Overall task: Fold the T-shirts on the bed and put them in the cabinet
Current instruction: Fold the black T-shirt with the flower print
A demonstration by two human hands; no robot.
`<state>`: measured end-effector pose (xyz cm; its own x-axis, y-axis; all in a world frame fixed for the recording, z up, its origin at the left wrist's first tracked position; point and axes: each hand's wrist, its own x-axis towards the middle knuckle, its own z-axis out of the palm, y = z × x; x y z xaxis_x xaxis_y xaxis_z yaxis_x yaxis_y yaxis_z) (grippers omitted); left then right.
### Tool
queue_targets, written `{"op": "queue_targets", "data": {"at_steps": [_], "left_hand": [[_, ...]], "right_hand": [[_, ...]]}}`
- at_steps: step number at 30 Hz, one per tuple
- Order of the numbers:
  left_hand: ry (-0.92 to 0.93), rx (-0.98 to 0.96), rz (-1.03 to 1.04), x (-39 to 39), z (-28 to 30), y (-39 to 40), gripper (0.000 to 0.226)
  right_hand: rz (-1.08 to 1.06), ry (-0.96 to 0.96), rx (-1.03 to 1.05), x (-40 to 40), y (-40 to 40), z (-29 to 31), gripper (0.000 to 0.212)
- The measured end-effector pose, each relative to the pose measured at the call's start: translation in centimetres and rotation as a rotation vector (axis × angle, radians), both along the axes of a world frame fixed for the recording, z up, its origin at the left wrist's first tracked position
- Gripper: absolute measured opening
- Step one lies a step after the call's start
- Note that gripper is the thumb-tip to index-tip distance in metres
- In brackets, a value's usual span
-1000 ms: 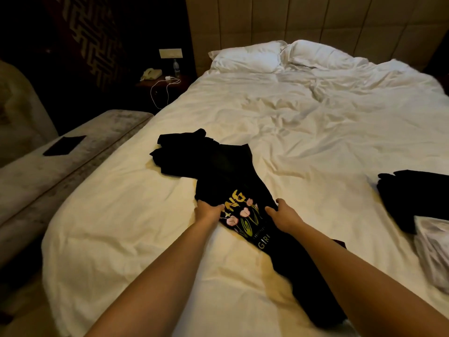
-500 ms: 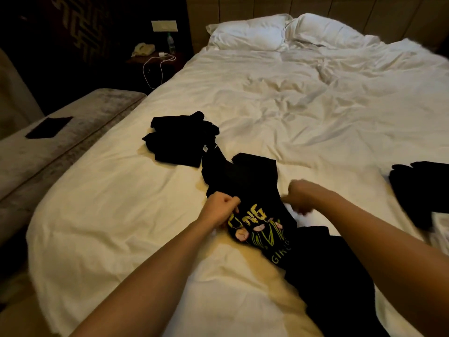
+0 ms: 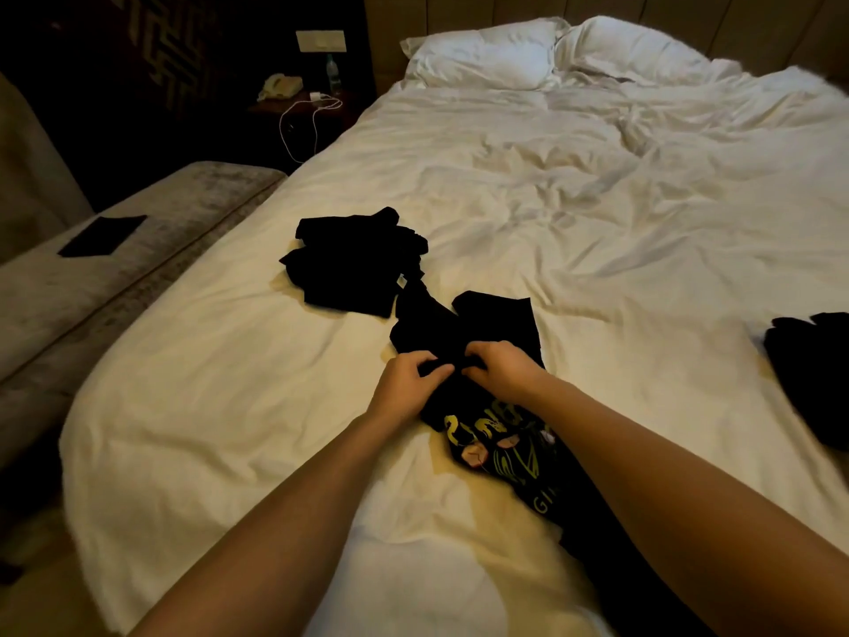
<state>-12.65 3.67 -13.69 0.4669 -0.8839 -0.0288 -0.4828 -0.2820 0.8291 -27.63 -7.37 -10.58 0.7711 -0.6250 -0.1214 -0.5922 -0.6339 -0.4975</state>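
A black T-shirt with a yellow and pink print lies crumpled on the white bed in front of me. My left hand and my right hand sit close together on its upper part, fingers curled and pinching the black fabric. A second black T-shirt lies bunched just beyond, to the left, touching the first. Another black garment lies at the right edge of the bed. No cabinet is in view.
Two white pillows lie at the head of the bed. A grey bench with a flat black item runs along the left side. A nightstand holds a phone, a bottle and a white cable.
Both hands moved up from the printed area to the shirt's upper part and came together, pinching the fabric. The shirt bunched up, pulling away from the other black T-shirt.
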Motion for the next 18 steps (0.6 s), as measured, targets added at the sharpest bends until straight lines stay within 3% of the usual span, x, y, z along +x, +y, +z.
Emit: {"op": "queue_targets", "data": {"at_steps": [4, 6, 12, 15, 18], "left_hand": [[0.016, -0.024, 0.012, -0.3, 1.7, 0.4, 0.023], [0.054, -0.022, -0.026, -1.0, 3.6, 0.5, 0.027], [0.243, -0.157, -0.126, -4.9, 10.7, 0.7, 0.019], [0.25, -0.164, -0.163, -7.3, 14.7, 1.1, 0.022], [0.265, -0.161, -0.235, -8.4, 17.6, 1.4, 0.02]], "right_hand": [[-0.031, -0.176, -0.072, -2.5, 0.1, 2.0, 0.011], [0.014, -0.227, -0.103, -3.9, 0.6, 3.5, 0.021], [-0.129, -0.453, 0.372, -7.0, 3.5, 9.9, 0.037], [-0.151, -0.436, 0.422, -8.9, 4.5, 13.6, 0.032], [-0.121, -0.385, 0.336, -11.3, 4.6, 16.5, 0.038]]}}
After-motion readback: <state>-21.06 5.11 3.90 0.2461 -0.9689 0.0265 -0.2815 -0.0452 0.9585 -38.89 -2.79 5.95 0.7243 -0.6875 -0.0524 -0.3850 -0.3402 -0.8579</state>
